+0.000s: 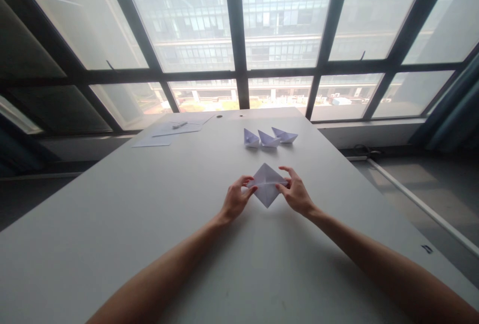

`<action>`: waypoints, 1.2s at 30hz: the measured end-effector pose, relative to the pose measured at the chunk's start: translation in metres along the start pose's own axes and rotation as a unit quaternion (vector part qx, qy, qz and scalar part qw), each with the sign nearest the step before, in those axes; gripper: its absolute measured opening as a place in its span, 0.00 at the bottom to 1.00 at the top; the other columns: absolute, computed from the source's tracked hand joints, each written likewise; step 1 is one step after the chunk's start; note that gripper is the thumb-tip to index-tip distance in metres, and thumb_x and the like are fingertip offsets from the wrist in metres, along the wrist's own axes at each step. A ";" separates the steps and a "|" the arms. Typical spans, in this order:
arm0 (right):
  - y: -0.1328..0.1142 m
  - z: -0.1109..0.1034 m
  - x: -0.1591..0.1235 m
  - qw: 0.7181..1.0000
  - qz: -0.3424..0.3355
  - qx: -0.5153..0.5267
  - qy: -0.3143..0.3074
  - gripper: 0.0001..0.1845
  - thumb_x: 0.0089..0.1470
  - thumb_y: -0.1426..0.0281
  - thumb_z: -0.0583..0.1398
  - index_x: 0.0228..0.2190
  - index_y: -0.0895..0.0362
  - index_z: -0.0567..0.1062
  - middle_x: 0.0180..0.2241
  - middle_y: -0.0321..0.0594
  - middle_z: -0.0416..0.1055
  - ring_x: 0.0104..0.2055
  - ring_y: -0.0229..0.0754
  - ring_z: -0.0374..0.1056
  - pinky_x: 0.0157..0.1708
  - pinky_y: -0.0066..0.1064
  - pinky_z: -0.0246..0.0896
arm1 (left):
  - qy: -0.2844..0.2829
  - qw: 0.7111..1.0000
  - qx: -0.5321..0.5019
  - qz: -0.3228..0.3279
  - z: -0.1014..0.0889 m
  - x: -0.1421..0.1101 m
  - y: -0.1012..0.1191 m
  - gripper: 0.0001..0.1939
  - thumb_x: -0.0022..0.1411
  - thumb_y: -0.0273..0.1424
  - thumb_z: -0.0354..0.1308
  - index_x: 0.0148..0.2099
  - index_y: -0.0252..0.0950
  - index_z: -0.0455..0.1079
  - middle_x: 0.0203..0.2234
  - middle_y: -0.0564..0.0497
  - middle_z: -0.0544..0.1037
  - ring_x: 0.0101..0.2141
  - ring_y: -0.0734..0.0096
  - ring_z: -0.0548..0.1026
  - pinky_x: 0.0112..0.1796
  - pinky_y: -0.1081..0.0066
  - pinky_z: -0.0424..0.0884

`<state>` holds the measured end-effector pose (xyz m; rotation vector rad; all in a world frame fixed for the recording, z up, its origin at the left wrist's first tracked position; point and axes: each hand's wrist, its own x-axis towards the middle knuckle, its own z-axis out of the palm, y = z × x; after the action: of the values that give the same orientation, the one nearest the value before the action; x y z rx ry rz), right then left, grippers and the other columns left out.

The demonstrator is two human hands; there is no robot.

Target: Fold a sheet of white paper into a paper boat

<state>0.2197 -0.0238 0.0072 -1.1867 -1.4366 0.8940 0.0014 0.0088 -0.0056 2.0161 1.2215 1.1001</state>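
Note:
Between my hands is a folded white paper (266,192), diamond-shaped, with a crease running across its middle from side to side. My left hand (237,196) pinches its left corner between thumb and fingers. At the right corner, my right hand (296,192) grips the paper with the thumb in front, its index finger raised off it. Just beyond the diamond, three folded paper boats stand in a row: a left boat (251,139), a middle boat (268,139) and a right boat (285,136).
All of this is on a long white table (168,204). Flat paper sheets (160,140) lie at its far left, with a small whitish object (180,125) on top. A dark mark (426,249) shows near the right edge. Framed windows (239,40) rise behind the far end.

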 end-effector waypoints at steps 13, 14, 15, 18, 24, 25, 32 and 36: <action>0.017 -0.008 0.006 0.989 -0.139 -0.043 0.012 0.15 0.57 0.64 0.63 0.45 0.53 0.75 0.43 0.42 0.71 0.41 0.44 0.68 0.39 0.36 0.68 | 0.040 0.988 -0.145 0.033 0.002 0.004 -0.002 0.19 0.56 0.40 0.69 0.49 0.40 0.78 0.37 0.48 0.77 0.35 0.67 0.74 0.38 0.67 0.72; 0.015 -0.009 0.005 0.983 -0.161 -0.080 0.025 0.12 0.58 0.63 0.62 0.43 0.53 0.77 0.42 0.42 0.70 0.42 0.45 0.68 0.39 0.37 0.67 | 0.063 0.991 -0.107 0.059 0.001 0.003 -0.002 0.15 0.57 0.40 0.68 0.46 0.41 0.79 0.35 0.49 0.75 0.34 0.68 0.73 0.38 0.67 0.71; 0.013 -0.011 0.004 0.976 -0.181 -0.120 0.037 0.10 0.59 0.63 0.62 0.40 0.53 0.78 0.41 0.43 0.69 0.42 0.45 0.67 0.41 0.38 0.67 | 0.085 0.990 -0.073 0.084 0.001 0.002 0.000 0.12 0.58 0.40 0.68 0.43 0.43 0.80 0.35 0.50 0.74 0.35 0.68 0.72 0.38 0.67 0.71; 0.007 -0.014 0.000 0.946 -0.205 -0.249 0.033 0.11 0.63 0.63 0.58 0.37 0.52 0.79 0.40 0.44 0.70 0.45 0.46 0.65 0.48 0.41 0.61 | 0.117 0.984 0.010 0.133 -0.003 0.000 0.004 0.06 0.62 0.38 0.65 0.39 0.45 0.81 0.37 0.49 0.71 0.37 0.68 0.72 0.41 0.66 0.70; 0.000 -0.013 -0.004 0.880 -0.213 -0.418 -0.075 0.18 0.64 0.75 0.52 0.48 0.51 0.77 0.43 0.45 0.72 0.49 0.47 0.63 0.54 0.41 0.51 | 0.033 0.981 0.146 0.120 -0.006 -0.003 0.005 0.07 0.67 0.36 0.59 0.39 0.46 0.79 0.42 0.49 0.77 0.44 0.63 0.74 0.49 0.59 0.70; 0.000 -0.012 -0.005 0.872 -0.213 -0.431 -0.090 0.18 0.62 0.77 0.53 0.46 0.51 0.78 0.44 0.45 0.72 0.49 0.47 0.62 0.53 0.40 0.51 | 0.002 0.982 0.152 0.112 -0.006 -0.003 0.005 0.07 0.66 0.37 0.60 0.38 0.45 0.79 0.42 0.49 0.78 0.44 0.63 0.74 0.50 0.59 0.70; -0.005 -0.006 -0.011 0.854 -0.178 -0.466 -0.145 0.12 0.61 0.71 0.56 0.39 0.55 0.80 0.41 0.44 0.74 0.45 0.45 0.66 0.50 0.37 0.53 | -0.104 0.965 0.213 0.115 -0.001 -0.007 0.011 0.21 0.73 0.43 0.45 0.58 0.42 0.71 0.57 0.48 0.72 0.60 0.61 0.66 0.62 0.56 0.58; -0.008 0.001 -0.016 0.859 -0.153 -0.473 -0.122 0.17 0.66 0.66 0.52 0.45 0.57 0.78 0.41 0.47 0.74 0.45 0.47 0.67 0.50 0.38 0.55 | -0.225 0.929 0.258 0.141 0.004 -0.009 0.008 0.28 0.73 0.45 0.41 0.70 0.42 0.52 0.67 0.47 0.56 0.67 0.60 0.51 0.65 0.51 0.47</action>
<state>0.2172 -0.0410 0.0112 -1.4879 -2.3230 0.0529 0.0060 -0.0032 -0.0047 2.7159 1.0639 0.3879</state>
